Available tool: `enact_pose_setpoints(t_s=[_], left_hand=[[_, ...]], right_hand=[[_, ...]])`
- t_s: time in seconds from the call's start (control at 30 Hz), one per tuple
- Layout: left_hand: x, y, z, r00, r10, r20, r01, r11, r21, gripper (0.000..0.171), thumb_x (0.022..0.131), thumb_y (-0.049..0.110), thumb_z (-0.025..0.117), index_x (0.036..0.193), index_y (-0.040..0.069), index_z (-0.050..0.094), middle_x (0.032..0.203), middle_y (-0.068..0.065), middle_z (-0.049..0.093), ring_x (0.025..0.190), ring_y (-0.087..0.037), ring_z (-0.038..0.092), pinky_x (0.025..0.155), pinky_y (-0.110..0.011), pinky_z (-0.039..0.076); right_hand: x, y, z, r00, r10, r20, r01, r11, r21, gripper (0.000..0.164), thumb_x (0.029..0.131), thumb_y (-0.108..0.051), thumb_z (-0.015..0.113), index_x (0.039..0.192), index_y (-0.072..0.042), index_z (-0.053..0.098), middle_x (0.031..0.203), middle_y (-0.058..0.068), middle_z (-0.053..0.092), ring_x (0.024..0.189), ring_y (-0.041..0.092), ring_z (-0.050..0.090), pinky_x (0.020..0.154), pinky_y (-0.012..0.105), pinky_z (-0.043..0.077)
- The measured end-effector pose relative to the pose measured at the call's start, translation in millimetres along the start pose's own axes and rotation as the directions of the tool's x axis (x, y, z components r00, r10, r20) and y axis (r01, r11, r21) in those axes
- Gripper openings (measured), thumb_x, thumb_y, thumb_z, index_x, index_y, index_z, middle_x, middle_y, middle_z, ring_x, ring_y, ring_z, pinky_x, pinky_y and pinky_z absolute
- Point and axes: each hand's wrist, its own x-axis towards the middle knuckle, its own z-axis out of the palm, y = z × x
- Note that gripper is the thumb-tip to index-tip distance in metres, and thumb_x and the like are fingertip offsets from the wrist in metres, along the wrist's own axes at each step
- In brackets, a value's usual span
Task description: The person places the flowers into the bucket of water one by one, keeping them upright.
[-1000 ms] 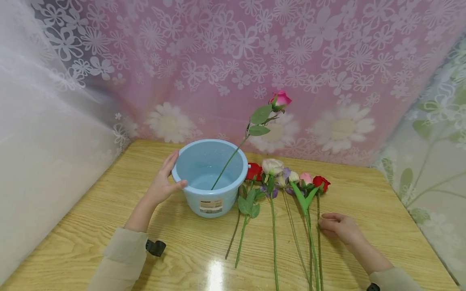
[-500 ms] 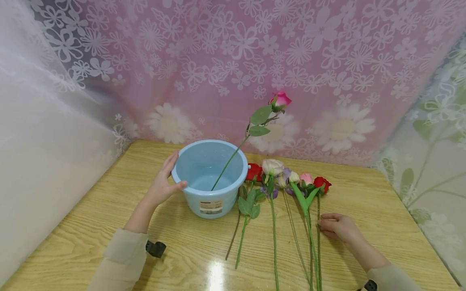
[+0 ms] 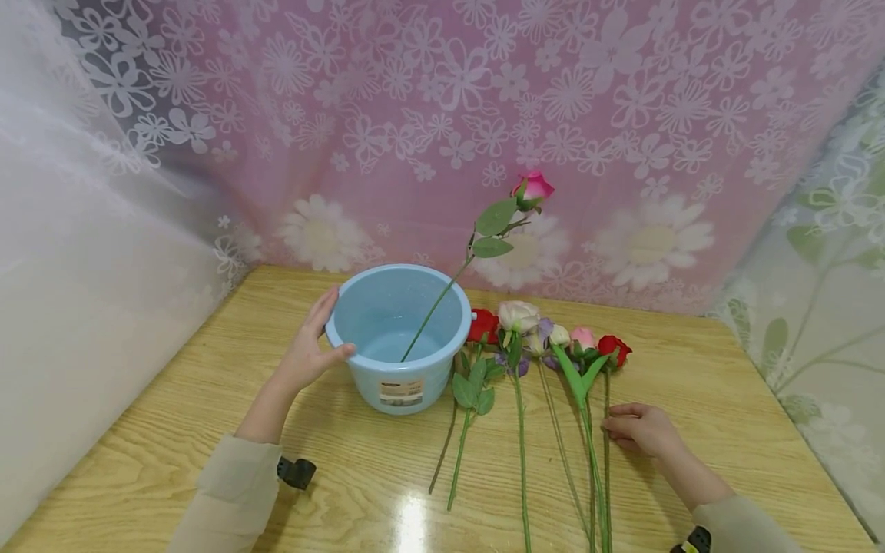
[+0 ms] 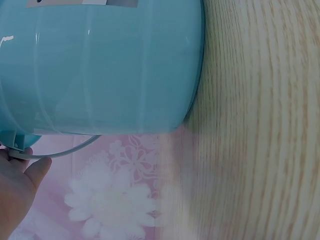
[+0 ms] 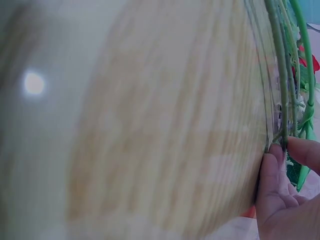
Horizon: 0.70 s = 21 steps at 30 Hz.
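A light blue plastic bucket (image 3: 399,384) with a label on its front stands on the table. My left hand (image 3: 309,349) holds its left rim, thumb over the edge and fingers along the outer wall; the bucket's handle (image 4: 75,148) runs beside the fingers in the left wrist view. Leaning inside the bucket is a bright pink rose (image 3: 534,189), its bloom high above the rim. At the right end of a row of flowers lies a red rose (image 3: 614,351). My right hand (image 3: 648,432) pinches this rose's stem (image 5: 281,75) between thumb and fingers.
Left of the held rose lie a pink flower (image 3: 583,338), a white tulip (image 3: 558,336), a purple flower (image 3: 515,365), a cream rose (image 3: 518,316) and another red rose (image 3: 484,328). Several stems run close together toward the front edge. A pink floral curtain (image 3: 415,153) hangs behind the table.
The rightmost red rose's bloom has shifted slightly right, and my right wrist has turned a little. My left hand, the bucket and the pink rose stay in place.
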Motion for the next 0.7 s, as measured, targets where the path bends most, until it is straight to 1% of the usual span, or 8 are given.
enact_pose_setpoints(t_s=[0.07,0.17,0.3,0.4,0.53,0.63,0.7], left_hand=[[0.2,3.6,-0.5,1.0,-0.005,-0.001,0.005,1.0,-0.001,0.098,0.072,0.048,0.066,0.14,0.001,0.015,0.145,-0.015,0.011,0.129,-0.033,0.014,0.101,-0.049,0.021],[-0.5,19.1,-0.9,1.0,-0.009,0.0,0.009,1.0,-0.006,0.098,0.073,0.046,0.066,0.139,-0.005,0.014,0.144,-0.021,0.01,0.128,-0.037,0.014,0.101,-0.051,0.02],[-1.8,36.7,-0.6,1.0,-0.01,0.002,0.01,1.0,-0.01,0.097,0.074,0.043,0.066,0.137,-0.01,0.014,0.141,-0.027,0.01,0.127,-0.041,0.014,0.1,-0.053,0.019],[-2.1,37.9,-0.4,1.0,-0.014,0.003,0.014,1.0,-0.012,0.096,0.074,0.043,0.066,0.137,-0.009,0.015,0.142,-0.025,0.01,0.127,-0.04,0.014,0.101,-0.052,0.019],[-1.0,16.7,-0.2,1.0,-0.003,0.001,0.003,1.0,-0.003,0.096,0.073,0.042,0.068,0.139,-0.003,0.016,0.144,-0.019,0.011,0.129,-0.035,0.014,0.101,-0.05,0.02],[0.9,0.4,-0.3,1.0,0.007,-0.001,-0.007,1.0,0.004,0.097,0.071,0.041,0.07,0.14,0.0,0.016,0.145,-0.016,0.011,0.129,-0.034,0.015,0.101,-0.049,0.022],[0.9,0.4,-0.4,1.0,0.011,0.001,-0.011,1.0,0.001,0.095,0.072,0.038,0.07,0.14,0.001,0.016,0.145,-0.016,0.011,0.129,-0.035,0.015,0.1,-0.05,0.022]], right_hand=[[-0.2,-1.0,-1.0,1.0,0.001,-0.001,-0.001,1.0,0.018,0.047,0.082,-0.006,0.058,0.115,0.021,0.039,0.078,0.0,0.06,0.07,0.011,0.058,0.064,0.026,0.052],[-1.0,-1.9,-2.7,1.0,0.004,0.001,-0.004,0.999,0.046,0.048,0.083,-0.007,0.059,0.117,0.021,0.039,0.08,0.0,0.06,0.07,0.011,0.058,0.064,0.026,0.052],[-3.1,-0.7,-3.9,1.0,0.022,0.001,-0.022,0.995,0.098,0.049,0.084,-0.008,0.057,0.12,0.02,0.037,0.08,-0.001,0.061,0.071,0.01,0.059,0.066,0.026,0.052],[-4.6,1.0,-4.7,0.999,0.035,0.002,-0.035,0.987,0.157,0.05,0.084,-0.007,0.057,0.121,0.019,0.036,0.08,0.0,0.062,0.07,0.01,0.061,0.065,0.026,0.052],[-6.7,0.8,-7.5,0.999,0.04,0.035,-0.048,0.964,0.262,0.051,0.085,-0.005,0.056,0.124,0.018,0.033,0.078,0.003,0.065,0.069,0.013,0.063,0.063,0.024,0.052],[-6.8,0.0,-10.9,0.997,0.034,0.075,-0.058,0.938,0.343,0.049,0.086,-0.003,0.054,0.124,0.017,0.031,0.078,0.007,0.065,0.071,0.015,0.063,0.062,0.022,0.052],[-6.0,0.3,-13.0,0.995,0.027,0.097,-0.062,0.922,0.382,0.048,0.086,-0.002,0.053,0.124,0.017,0.031,0.078,0.008,0.065,0.072,0.016,0.063,0.062,0.021,0.052]])
